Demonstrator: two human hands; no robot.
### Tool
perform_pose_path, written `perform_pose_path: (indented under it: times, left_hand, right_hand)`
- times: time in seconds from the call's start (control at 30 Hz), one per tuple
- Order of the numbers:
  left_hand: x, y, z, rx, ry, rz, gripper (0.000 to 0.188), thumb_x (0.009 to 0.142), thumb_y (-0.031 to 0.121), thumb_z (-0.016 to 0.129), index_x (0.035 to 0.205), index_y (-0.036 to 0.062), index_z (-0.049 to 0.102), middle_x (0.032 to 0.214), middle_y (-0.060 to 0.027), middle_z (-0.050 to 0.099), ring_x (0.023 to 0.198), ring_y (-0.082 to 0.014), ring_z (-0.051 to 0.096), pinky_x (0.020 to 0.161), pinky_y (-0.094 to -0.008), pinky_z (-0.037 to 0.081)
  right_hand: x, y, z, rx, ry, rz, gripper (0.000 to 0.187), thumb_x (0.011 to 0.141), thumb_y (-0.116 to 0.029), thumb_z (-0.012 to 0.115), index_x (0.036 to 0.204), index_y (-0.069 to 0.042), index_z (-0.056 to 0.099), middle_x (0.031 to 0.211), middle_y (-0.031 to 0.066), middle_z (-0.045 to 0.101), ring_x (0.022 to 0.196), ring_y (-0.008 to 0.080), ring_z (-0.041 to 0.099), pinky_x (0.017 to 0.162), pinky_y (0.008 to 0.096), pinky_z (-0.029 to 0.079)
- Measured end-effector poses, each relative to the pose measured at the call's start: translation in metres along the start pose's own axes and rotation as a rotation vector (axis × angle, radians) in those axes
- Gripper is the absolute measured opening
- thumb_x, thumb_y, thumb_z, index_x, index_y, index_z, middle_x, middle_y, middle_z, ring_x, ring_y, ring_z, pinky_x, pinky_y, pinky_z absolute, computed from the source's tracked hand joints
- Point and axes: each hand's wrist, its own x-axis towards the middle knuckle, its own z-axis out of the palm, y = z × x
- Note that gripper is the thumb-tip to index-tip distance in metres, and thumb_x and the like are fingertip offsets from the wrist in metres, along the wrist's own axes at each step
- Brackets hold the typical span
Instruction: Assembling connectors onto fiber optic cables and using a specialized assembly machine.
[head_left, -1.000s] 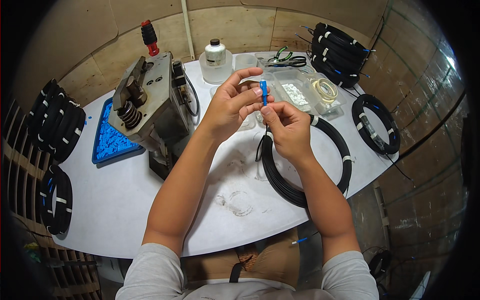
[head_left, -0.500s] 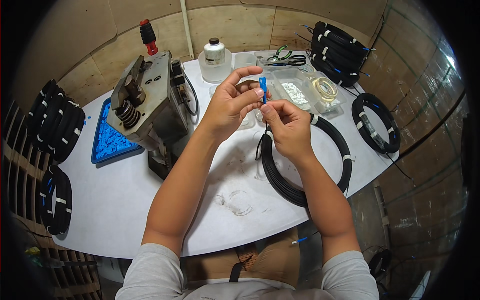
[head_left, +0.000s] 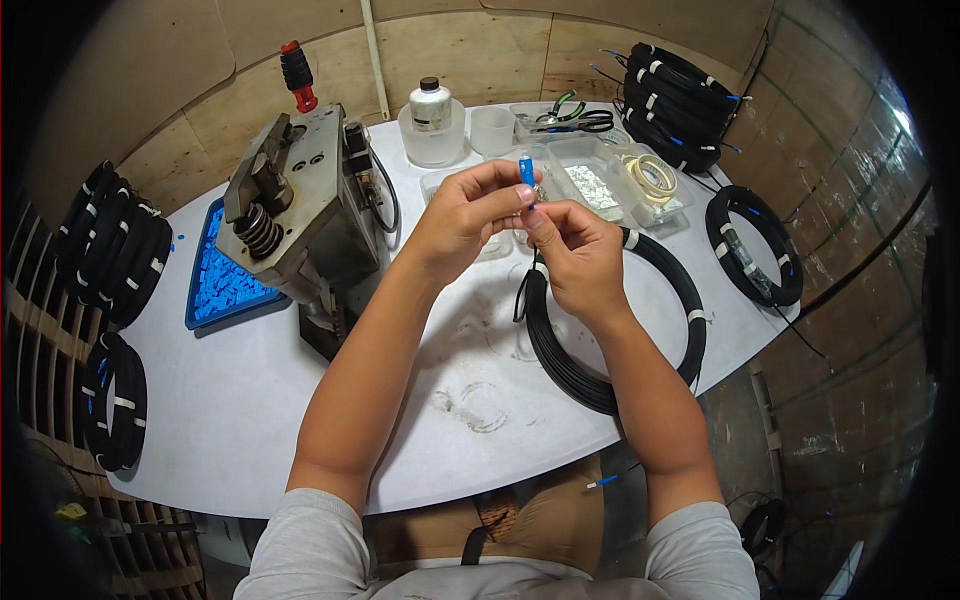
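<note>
A small blue cable connector (head_left: pixel 526 172) stands upright between the fingertips of my left hand (head_left: pixel 466 215), which pinches its side. Just below it my right hand (head_left: pixel 572 250) grips the thin black cable (head_left: pixel 535 256) that runs up to the connector; the join between them is hidden by my fingers. From there the cable drops to a coil of black cable (head_left: pixel 690 290) with white ties, lying on the table under my right forearm.
A metal press (head_left: pixel 310 190) with a red-and-black handle stands left, beside a blue tray (head_left: pixel 240 318) of blue parts. Behind my hands are clear plastic boxes (head_left: pixel 640 205), pliers (head_left: pixel 575 118) and a capped bottle (head_left: pixel 430 105). Cable coils (head_left: pixel 675 105) are stacked right and left (head_left: pixel 115 240).
My left index finger, raised before, has come down and curled in near the connector. My right hand keeps its grip in nearly the same place.
</note>
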Motion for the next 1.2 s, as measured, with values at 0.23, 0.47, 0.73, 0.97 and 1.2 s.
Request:
perform_pose_path:
  times: [0.23, 0.47, 0.73, 0.97, 1.2]
  left_hand:
    - [-0.001, 0.002, 0.007, 0.003, 0.0, -0.014, 0.02, 0.097, 0.016, 0.073, 0.111, 0.0032, 0.069, 0.102, -0.0034, 0.07, 0.094, -0.0114, 0.065, 0.086, -0.0305, 0.054]
    - [0.001, -0.003, 0.001, 0.05, 0.001, 0.055, 0.019, 0.096, 0.018, 0.074, 0.107, 0.0036, 0.07, 0.099, -0.0032, 0.07, 0.091, -0.0107, 0.065, 0.084, -0.0293, 0.054]
    - [0.001, -0.001, 0.001, 0.145, 0.004, -0.024, 0.014, 0.097, 0.014, 0.071, 0.108, 0.0042, 0.07, 0.104, -0.0028, 0.07, 0.096, -0.0134, 0.065, 0.088, -0.0336, 0.053]
    - [0.001, 0.0, 0.002, 0.177, 0.006, -0.065, 0.013, 0.097, 0.015, 0.073, 0.104, 0.0041, 0.071, 0.102, -0.0029, 0.071, 0.095, -0.0131, 0.066, 0.088, -0.033, 0.053]
    - [0.001, 0.0, 0.003, 0.148, 0.007, -0.03, 0.013, 0.097, 0.015, 0.073, 0.104, 0.0043, 0.071, 0.102, -0.0027, 0.071, 0.094, -0.013, 0.066, 0.088, -0.0331, 0.054]
  right_hand:
    - [0.001, 0.001, -0.002, -0.03, -0.001, -0.009, 0.017, 0.101, -0.017, 0.07, 0.099, 0.0, 0.073, 0.08, -0.0011, 0.068, 0.072, 0.0039, 0.058, 0.064, 0.0223, 0.047]
    - [0.0, 0.001, -0.001, -0.024, 0.006, -0.015, 0.016, 0.1, -0.016, 0.072, 0.097, 0.0, 0.073, 0.081, -0.0001, 0.071, 0.072, 0.0039, 0.059, 0.065, 0.0218, 0.048]
    - [-0.001, 0.006, -0.001, -0.038, 0.063, -0.043, 0.008, 0.094, -0.007, 0.074, 0.092, 0.001, 0.073, 0.077, -0.0015, 0.069, 0.069, 0.0023, 0.057, 0.063, 0.0209, 0.047]
    - [-0.001, 0.005, 0.0, -0.078, 0.092, -0.051, 0.008, 0.093, -0.006, 0.075, 0.089, 0.001, 0.072, 0.073, -0.0034, 0.066, 0.066, 0.0019, 0.055, 0.062, 0.0207, 0.046]
    - [-0.001, 0.006, 0.0, -0.051, 0.091, -0.054, 0.008, 0.093, -0.006, 0.074, 0.089, 0.001, 0.072, 0.073, -0.0032, 0.066, 0.066, 0.0021, 0.055, 0.062, 0.021, 0.046]
